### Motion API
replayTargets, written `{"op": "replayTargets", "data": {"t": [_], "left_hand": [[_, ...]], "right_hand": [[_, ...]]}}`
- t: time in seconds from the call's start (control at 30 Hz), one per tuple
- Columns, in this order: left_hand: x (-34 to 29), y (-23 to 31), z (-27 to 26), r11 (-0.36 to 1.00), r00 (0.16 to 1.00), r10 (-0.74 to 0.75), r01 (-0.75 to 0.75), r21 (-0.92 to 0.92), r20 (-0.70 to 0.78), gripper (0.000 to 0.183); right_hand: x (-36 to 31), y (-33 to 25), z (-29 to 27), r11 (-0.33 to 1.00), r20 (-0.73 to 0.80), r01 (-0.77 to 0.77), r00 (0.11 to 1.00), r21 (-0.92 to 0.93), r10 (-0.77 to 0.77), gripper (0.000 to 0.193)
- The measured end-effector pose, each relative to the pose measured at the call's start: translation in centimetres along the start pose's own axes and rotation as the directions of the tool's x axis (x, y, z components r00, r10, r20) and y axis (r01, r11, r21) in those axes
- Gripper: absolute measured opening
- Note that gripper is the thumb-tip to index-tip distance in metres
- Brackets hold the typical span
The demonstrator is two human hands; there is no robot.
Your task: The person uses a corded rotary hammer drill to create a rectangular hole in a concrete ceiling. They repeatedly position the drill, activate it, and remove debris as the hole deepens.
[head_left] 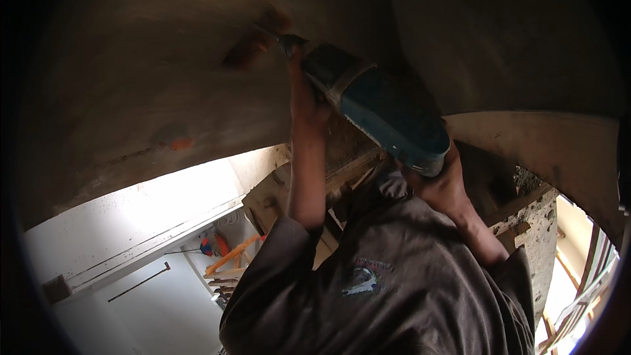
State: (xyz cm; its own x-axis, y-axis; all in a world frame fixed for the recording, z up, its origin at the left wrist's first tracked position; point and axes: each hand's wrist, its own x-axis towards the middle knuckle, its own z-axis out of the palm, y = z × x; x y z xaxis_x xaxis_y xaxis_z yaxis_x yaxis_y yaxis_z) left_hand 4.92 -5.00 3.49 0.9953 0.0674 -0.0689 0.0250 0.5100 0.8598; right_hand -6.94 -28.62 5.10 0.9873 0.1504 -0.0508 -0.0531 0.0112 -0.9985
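Note:
A large teal and black hammer drill [394,115] is held up slantwise, its front end toward the upper left. My left hand [307,102] is closed under its dark front part, close to the chuck [292,44]; some fingers are lost in shadow. At the rear end, my right hand [442,181] is wrapped around the handle, partly hidden by the drill body. The thin bit points at a broken reddish patch [244,52] in the grey concrete surface [164,72] overhead. Whether its tip touches the patch is too dark to tell.
A smaller orange spot [181,143] marks the concrete lower left. Below are rough wooden boards [266,207], an orange bar [231,254] and a pale panel [158,309]. A speckled post [542,236] stands at the right, beside a curved concrete edge [532,135].

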Motion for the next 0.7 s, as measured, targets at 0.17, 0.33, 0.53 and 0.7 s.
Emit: {"op": "replayTargets", "data": {"t": [0.17, 0.33, 0.53, 0.7], "left_hand": [[0.5, 0.9, 0.7, 0.971, 0.97, -0.21, 0.191, -0.147, -0.124, 0.062], [-2.4, -1.4, 1.0, 0.724, 0.947, 0.299, -0.304, 0.62, 0.115, 0.061], [-3.9, -3.4, 3.4, 0.954, 0.93, -0.295, 0.273, -0.122, -0.22, 0.059], [-3.1, -3.8, 2.2, 0.967, 0.948, -0.252, 0.252, -0.024, -0.196, 0.062]], "right_hand": [[-0.5, -1.5, -1.0, 0.998, 0.019, 0.018, 1.0, -0.066, -0.017, 0.074], [-2.9, 0.8, -2.9, 0.999, 0.072, 0.032, 0.997, -0.021, -0.03, 0.077], [-5.4, 3.9, -3.5, 0.998, 0.046, 0.017, 0.999, 0.055, -0.019, 0.084], [-5.5, 6.9, -2.6, 0.995, -0.002, 0.069, 0.998, 0.074, -0.069, 0.083]]}}
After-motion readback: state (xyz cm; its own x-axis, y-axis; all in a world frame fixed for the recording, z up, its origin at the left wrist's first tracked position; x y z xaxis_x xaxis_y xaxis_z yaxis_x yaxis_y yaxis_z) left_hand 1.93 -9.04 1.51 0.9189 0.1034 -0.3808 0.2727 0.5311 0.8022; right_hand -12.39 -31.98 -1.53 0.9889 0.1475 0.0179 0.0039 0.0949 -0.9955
